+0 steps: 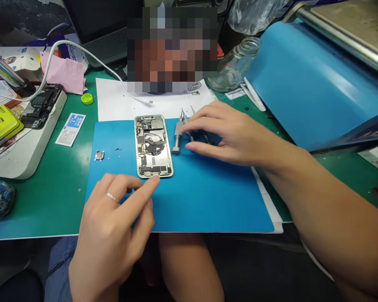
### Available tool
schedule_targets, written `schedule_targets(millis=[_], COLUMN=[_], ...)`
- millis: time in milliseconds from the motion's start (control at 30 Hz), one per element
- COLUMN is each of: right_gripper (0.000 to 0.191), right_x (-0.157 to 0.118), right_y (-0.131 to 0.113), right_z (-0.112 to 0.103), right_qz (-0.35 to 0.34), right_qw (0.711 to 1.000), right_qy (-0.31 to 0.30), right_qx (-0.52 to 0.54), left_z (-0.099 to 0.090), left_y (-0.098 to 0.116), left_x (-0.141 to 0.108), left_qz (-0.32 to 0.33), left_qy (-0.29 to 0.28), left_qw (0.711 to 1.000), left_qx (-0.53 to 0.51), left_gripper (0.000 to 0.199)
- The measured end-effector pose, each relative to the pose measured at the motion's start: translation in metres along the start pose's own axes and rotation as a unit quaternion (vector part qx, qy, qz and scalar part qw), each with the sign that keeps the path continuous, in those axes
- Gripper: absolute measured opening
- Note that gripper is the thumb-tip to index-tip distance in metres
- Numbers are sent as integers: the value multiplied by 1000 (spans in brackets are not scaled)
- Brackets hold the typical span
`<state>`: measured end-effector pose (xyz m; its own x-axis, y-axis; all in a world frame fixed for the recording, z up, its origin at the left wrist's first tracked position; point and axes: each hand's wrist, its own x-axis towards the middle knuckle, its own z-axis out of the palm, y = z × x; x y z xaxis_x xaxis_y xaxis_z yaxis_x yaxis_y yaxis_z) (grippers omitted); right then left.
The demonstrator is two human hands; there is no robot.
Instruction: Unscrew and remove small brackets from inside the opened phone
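Observation:
A phone with its inside laid bare (157,161) lies flat on a blue mat (208,197). My left hand (113,222), with a ring on one finger, is just below it; the index finger stretches to the phone's lower edge, and I cannot tell whether it touches. Several grey precision screwdrivers (177,136) lie right of the phone, tips away from me. Over them is my right hand (229,130), thumb and fingers apart, fingertips at the handles; the palm hides part of the tools. Left of the phone sit a small metal part (99,155) and tiny screws (117,149).
Behind the mat lies white paper (113,100) with a white cable (91,54) arching over it. A glass jar (229,69) leans at the back right beside a large blue sheet (305,79). A yellow battery box (3,126) and a green cap (87,99) are left.

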<state>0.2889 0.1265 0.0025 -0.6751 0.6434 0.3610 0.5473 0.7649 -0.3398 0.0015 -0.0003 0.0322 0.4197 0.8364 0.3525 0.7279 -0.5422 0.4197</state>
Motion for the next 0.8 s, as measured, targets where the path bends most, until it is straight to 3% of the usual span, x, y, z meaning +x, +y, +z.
schedule_targets(millis=[267,533,800], right_gripper=[30,20,26], right_x=[2,5,11], right_y=[-5,-5,-8], right_z=[15,19,20], right_qz=[-20,-45,-101], right_qw=[999,999,992], right_qy=[-10,10,12], right_qx=[-32,-25,-70], left_z=[27,25,26], left_y=[-16,-14,-15], left_x=[13,13,10], left_qz=[1,3,22], left_qy=[-6,-15,-17], left_qw=[1000,1000,1000], left_qx=[-3,-4,6], left_gripper=[32,30,30])
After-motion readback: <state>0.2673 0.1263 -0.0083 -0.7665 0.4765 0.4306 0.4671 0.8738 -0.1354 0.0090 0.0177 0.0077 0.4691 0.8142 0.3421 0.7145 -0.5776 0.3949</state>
